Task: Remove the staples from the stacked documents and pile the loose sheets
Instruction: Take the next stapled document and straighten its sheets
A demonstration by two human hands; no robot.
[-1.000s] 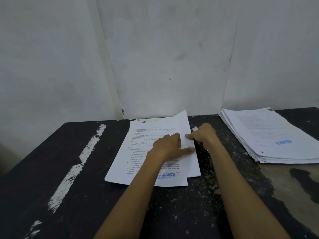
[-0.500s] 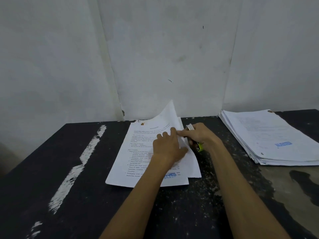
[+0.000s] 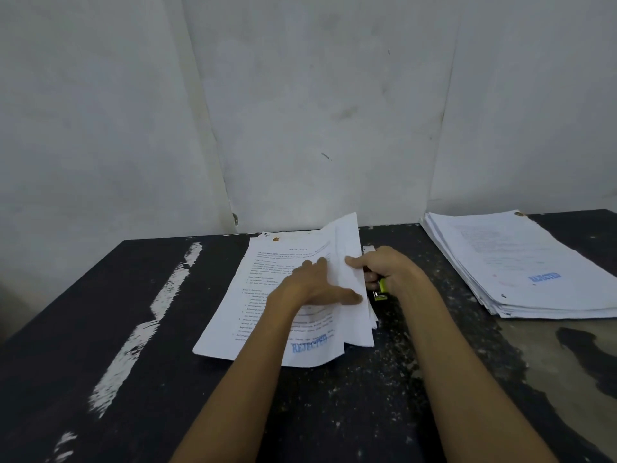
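Note:
A printed document (image 3: 267, 295) with a blue "REJECTED" stamp lies in the middle of the dark table (image 3: 100, 329). Its right edge is lifted and curled up. My left hand (image 3: 317, 285) rests flat on the page, fingers spread against the raised sheets. My right hand (image 3: 390, 272) is at the document's right edge, thumb on the lifted paper, closed around a small yellow-green staple remover (image 3: 380, 290) that peeks out below the fingers. The staple itself is hidden.
A thick stack of white sheets (image 3: 521, 265), also stamped in blue, lies at the table's far right. A white wall stands right behind the table. White paint streaks mark the table's left part, and worn patches its right front.
The document's right edge rose from flat to curled up. My right hand took hold of the yellow-green tool, and my left hand's fingers shifted toward the lifted sheets.

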